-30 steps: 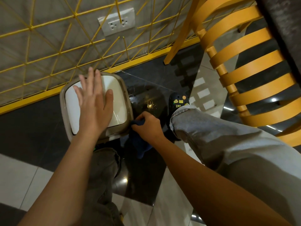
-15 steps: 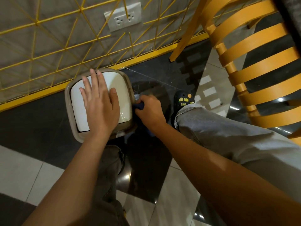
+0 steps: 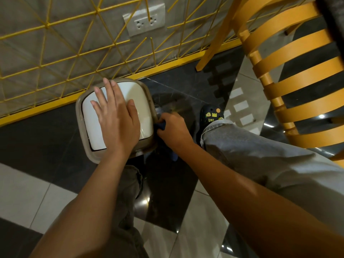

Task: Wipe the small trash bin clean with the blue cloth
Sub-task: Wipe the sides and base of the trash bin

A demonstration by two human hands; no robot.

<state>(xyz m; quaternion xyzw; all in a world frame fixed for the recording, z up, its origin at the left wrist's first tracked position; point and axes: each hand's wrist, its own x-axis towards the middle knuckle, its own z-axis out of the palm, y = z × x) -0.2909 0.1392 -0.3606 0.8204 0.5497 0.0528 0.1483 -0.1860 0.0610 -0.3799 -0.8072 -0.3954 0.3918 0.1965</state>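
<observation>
The small trash bin (image 3: 83, 135) stands on the dark floor by the wall, seen from above, with a beige rim and a white lid (image 3: 135, 94). My left hand (image 3: 117, 118) lies flat on the lid, fingers spread. My right hand (image 3: 173, 131) is closed on the dark blue cloth (image 3: 162, 126) and presses it against the bin's right side. Most of the cloth is hidden by the hand; a corner hangs below the wrist.
A yellow wire grid (image 3: 74, 53) with a wall socket (image 3: 145, 19) runs behind the bin. An orange slatted chair (image 3: 297, 75) stands at the right. My right leg in grey jeans (image 3: 260, 155) and a dark shoe (image 3: 212, 114) are beside the bin.
My right hand has slid with the cloth up the bin's right side, from the near corner toward the wall. The left hand has stayed flat on the lid.
</observation>
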